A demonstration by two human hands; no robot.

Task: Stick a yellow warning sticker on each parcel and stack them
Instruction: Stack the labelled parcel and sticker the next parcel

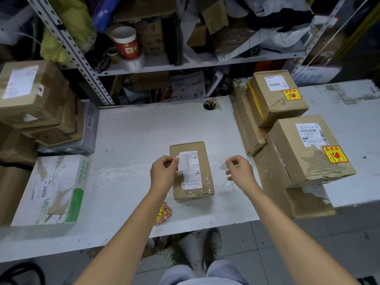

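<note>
A small brown parcel [197,188] with a white shipping label lies in the middle of the white table [133,140]. My left hand [164,171] hovers over the parcel's left edge and pinches a white slip [183,162], its pale side towards me. My right hand [239,168] is apart from the parcel, to its right, fingers pinched on a small pale scrap [223,166]. A loose pile of yellow warning stickers [163,212] lies near the table's front edge. On the right, two stacked parcels [277,112] [304,161] each carry a yellow sticker [292,94] [335,154].
More brown boxes [35,95] are piled at the left, with a white and green box [51,190] in front of them. A cluttered metal shelf [164,66] stands behind the table. A cable hole [209,104] is at the table's back edge.
</note>
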